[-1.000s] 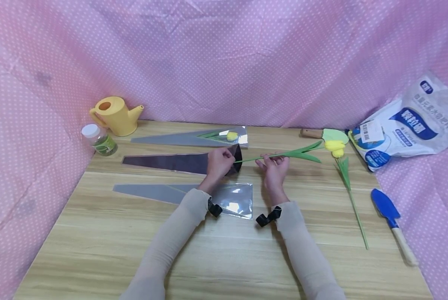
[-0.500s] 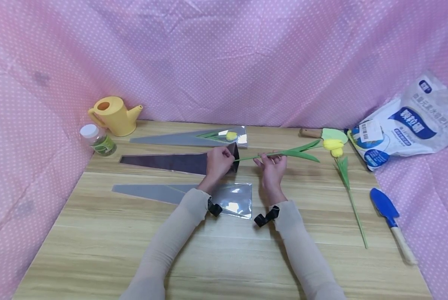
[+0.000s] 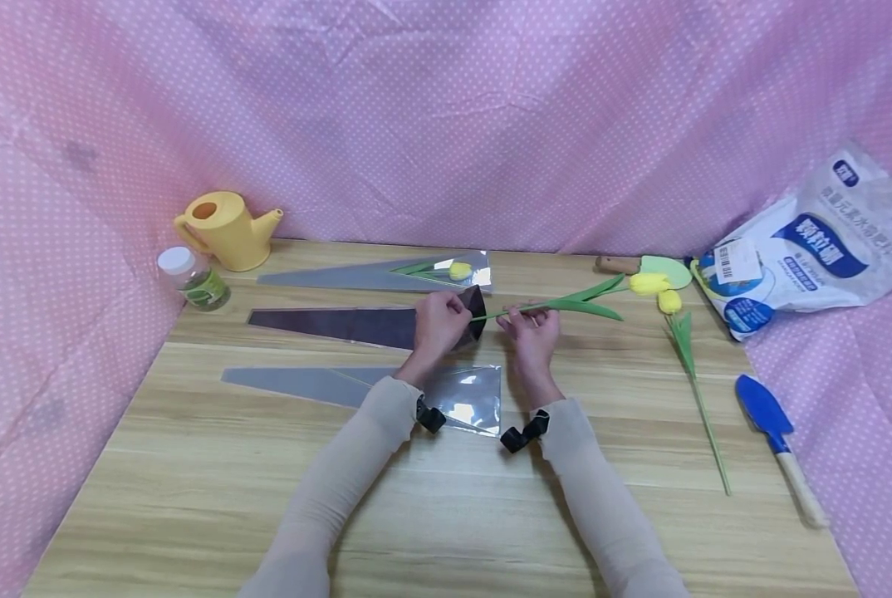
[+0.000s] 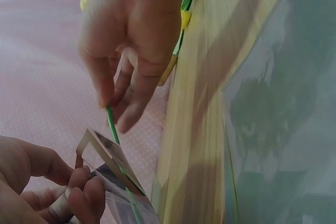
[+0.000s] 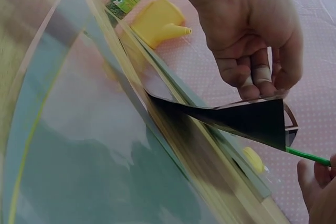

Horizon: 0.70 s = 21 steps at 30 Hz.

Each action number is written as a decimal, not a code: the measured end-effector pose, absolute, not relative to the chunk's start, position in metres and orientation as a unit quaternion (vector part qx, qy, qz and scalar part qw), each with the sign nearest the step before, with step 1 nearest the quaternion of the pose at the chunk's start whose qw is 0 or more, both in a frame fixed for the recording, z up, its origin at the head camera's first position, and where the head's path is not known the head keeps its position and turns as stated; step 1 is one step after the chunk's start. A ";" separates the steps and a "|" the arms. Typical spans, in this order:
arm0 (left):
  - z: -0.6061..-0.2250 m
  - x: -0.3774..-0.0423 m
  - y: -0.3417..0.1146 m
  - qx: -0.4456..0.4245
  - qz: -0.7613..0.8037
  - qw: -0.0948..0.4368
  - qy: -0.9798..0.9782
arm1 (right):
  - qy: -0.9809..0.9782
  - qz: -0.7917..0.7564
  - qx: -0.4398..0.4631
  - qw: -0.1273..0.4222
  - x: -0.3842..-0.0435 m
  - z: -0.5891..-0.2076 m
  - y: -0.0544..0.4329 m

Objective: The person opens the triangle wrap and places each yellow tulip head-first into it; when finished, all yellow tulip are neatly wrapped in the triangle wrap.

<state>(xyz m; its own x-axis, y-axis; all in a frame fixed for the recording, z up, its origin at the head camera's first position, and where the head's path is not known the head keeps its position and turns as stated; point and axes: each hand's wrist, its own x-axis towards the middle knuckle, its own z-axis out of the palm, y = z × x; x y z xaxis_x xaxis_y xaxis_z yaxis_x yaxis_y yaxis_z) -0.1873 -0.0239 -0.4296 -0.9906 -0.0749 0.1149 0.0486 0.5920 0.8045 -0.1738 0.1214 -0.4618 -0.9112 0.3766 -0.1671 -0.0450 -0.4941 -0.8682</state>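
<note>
In the head view my left hand [image 3: 438,324] pinches the wide mouth of a dark flower sleeve [image 3: 334,322], holding it spread. My right hand [image 3: 533,342] pinches the green stem of a yellow tulip [image 3: 584,305] between thumb and fingers, its bloom pointing right. The stem's lower end runs into the sleeve's mouth, as the stem [image 4: 111,124] in the left wrist view shows. From the right wrist side, the dark sleeve [image 5: 247,121] hangs from the left fingertips. Further along, the stem inside is hidden by the dark film.
A clear sleeve with a tulip [image 3: 460,271] lies behind, another clear sleeve [image 3: 461,399] in front. At right are a second tulip [image 3: 703,415], a blue trowel [image 3: 767,419], a green trowel [image 3: 666,270] and a white bag [image 3: 812,249]. A yellow watering can [image 3: 229,232] and a jar [image 3: 195,278] stand back left.
My right hand has moved left with the tulip, bringing its bloom left too. The left hand stays at the sleeve's mouth, and the sleeve has shifted only slightly.
</note>
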 end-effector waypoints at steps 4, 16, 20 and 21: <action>-0.430 -0.187 -0.023 0.009 -0.455 0.067 -0.888 | -0.507 0.838 -0.173 0.107 -0.173 -0.461 0.120; -0.434 -0.189 -0.025 0.006 -0.455 0.071 -0.887 | -0.496 0.844 -0.160 0.125 -0.172 -0.450 0.130; -0.434 -0.189 -0.025 0.000 -0.454 0.077 -0.888 | -0.482 0.848 -0.158 0.154 -0.172 -0.451 0.131; -0.434 -0.189 -0.025 -0.002 -0.453 0.080 -0.888 | -0.481 0.848 -0.157 0.159 -0.172 -0.452 0.131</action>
<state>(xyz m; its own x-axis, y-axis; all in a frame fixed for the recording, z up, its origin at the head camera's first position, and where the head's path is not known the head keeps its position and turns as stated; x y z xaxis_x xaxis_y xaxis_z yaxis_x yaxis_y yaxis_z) -0.1888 -0.0249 -0.4337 -0.9872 -0.0680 0.1441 0.0766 0.5905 0.8034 -0.1718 0.1309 -0.4519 -0.9003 0.4202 -0.1135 -0.1178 -0.4864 -0.8658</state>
